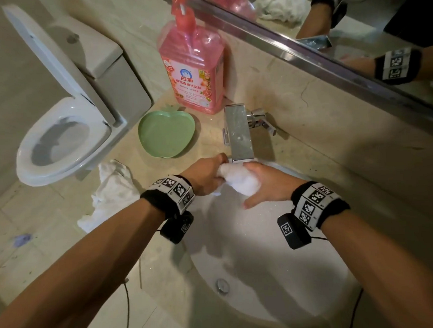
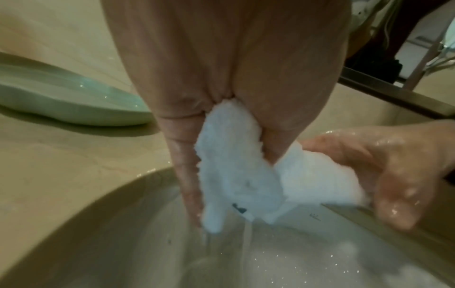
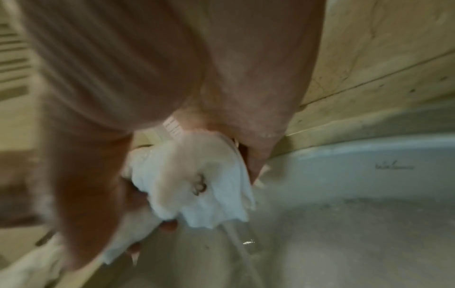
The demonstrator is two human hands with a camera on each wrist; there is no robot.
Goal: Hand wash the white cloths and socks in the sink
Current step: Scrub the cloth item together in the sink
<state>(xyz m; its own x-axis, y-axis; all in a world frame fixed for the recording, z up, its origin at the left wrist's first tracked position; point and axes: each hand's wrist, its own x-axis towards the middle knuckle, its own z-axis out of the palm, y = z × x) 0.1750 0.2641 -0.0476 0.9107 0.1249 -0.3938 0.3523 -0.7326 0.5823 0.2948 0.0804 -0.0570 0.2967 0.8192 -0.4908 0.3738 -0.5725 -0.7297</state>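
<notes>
Left hand [image 1: 206, 175] grip closed round one end of a small white fluffy sock [image 1: 238, 179], thumb and fingers pinching it, seen clearly in left wrist view [image 2: 236, 169]. Right hand [image 1: 268, 184] cups the other end from below; wet fingers partly curled round it, sock lying across the palm. Right wrist view is blurred but shows the white fabric [image 3: 197, 185] bunched in that hand's grip. Sock is held above the sink [image 1: 277, 272] at its far rim, just under the faucet [image 1: 239, 133] spout. Thin streams of water [image 2: 247, 239] run off the sock into the basin. More white cloths [image 1: 110, 193] lie crumpled at the tabletop's left edge, left of the sink. Green apple-shaped dish [image 1: 165, 133] near the far-left part of the tabletop; pink detergent bottle [image 1: 193, 65] behind it against the wall. Toilet [image 1: 64, 121] beyond the left edge, seat open.
</notes>
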